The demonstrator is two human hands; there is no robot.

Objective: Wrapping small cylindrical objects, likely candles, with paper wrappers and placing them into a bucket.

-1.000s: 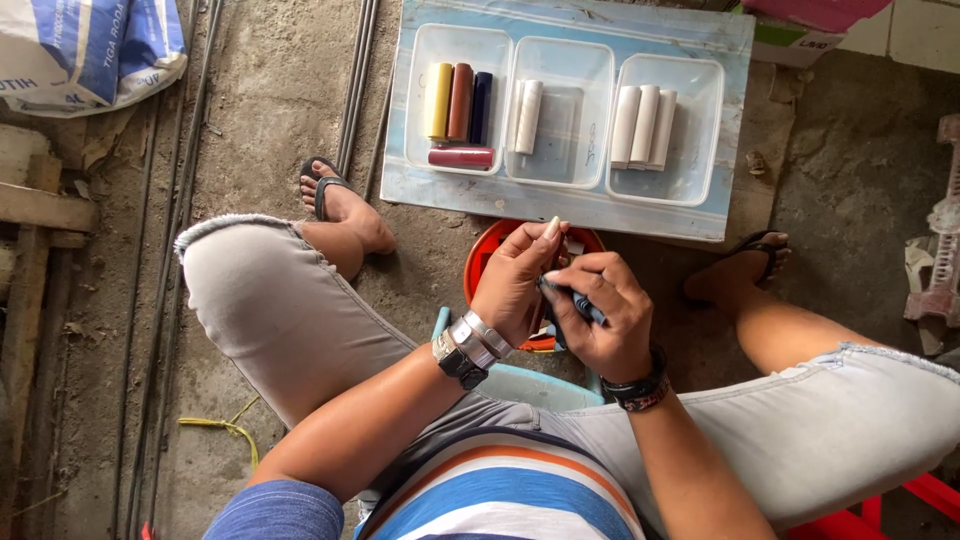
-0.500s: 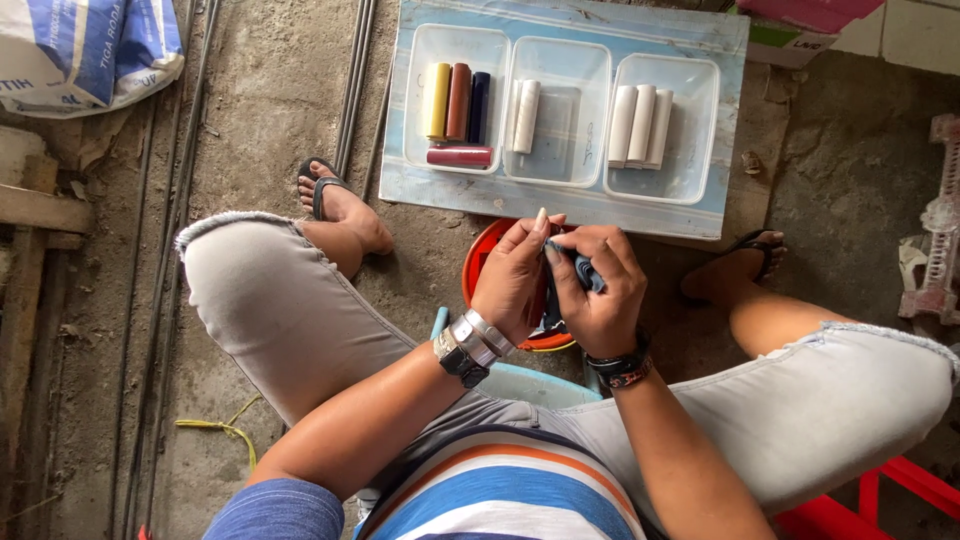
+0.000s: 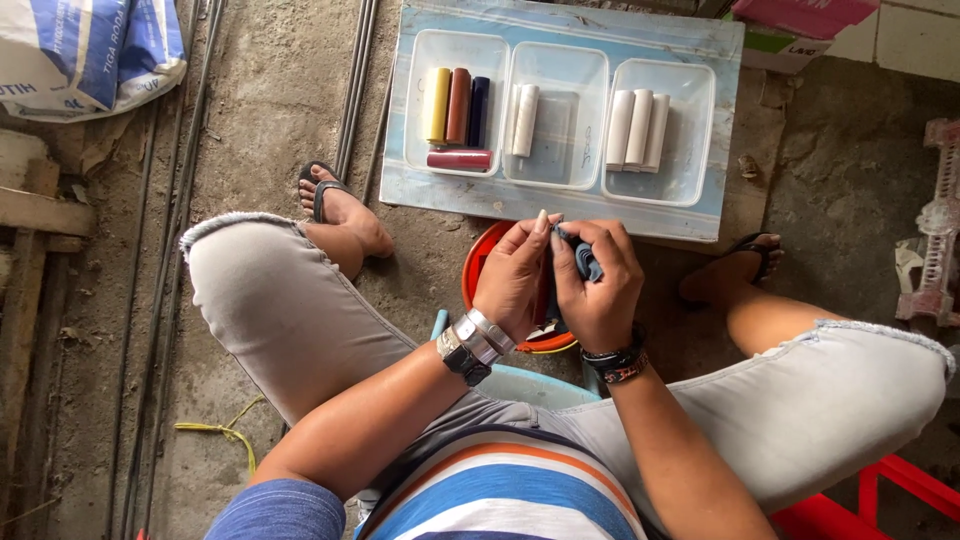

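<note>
Bag (image 3: 90, 55) at far left on the floor. Three clear trays (image 3: 560, 115) ahead on a board, sorting rolls by colour: coloured, one white, three white. Below, left hand (image 3: 515, 275) and right hand (image 3: 598, 285) pressed together, pinching a dark blue strip (image 3: 583, 260) over an orange bowl (image 3: 480, 275), probably to catch scraps.

floor: rough grey concrete (image 3: 270, 120) — daylight | sack (image 3: 90, 50) top-left — red stool (image 3: 860, 500)

Three trays (image 3: 560, 165) side by side on board (image 3: 720, 60), bowl (image 3: 480, 270) before it (under both hands).
</note>
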